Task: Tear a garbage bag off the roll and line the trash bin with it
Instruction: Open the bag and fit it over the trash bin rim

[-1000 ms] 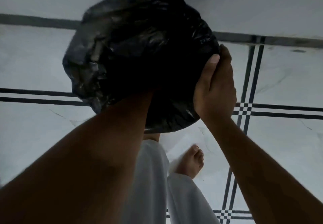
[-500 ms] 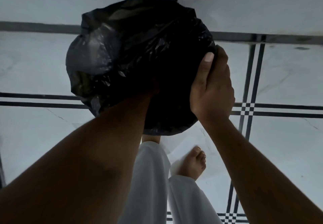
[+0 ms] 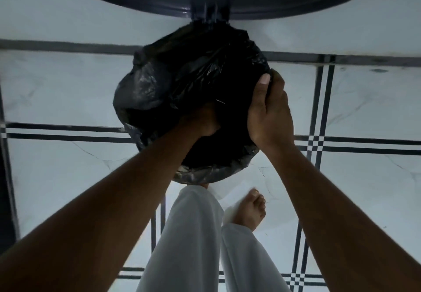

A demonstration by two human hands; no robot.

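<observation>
A: Lighting? Dim, cool blue-grey cast; floor tiles (image 3: 364,100) brightest, w/ soft sheen.
B: Garbage bag (image 3: 189,82) near-black, faint glints on creases; interior detail lost. Forearms underexposed.
A: Blur? Slight motion smear at foot (image 3: 250,209).
B: Wide-angle bowing of tile lines twd frame edges.

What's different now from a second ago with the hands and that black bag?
The left hand has come partly back out of the garbage bag; a second ago only its forearm showed. The right hand's grip on the bag's right edge has tightened, the thumb now pinching plastic. The bag stays draped over the bin, feet on the tiled floor.
</observation>
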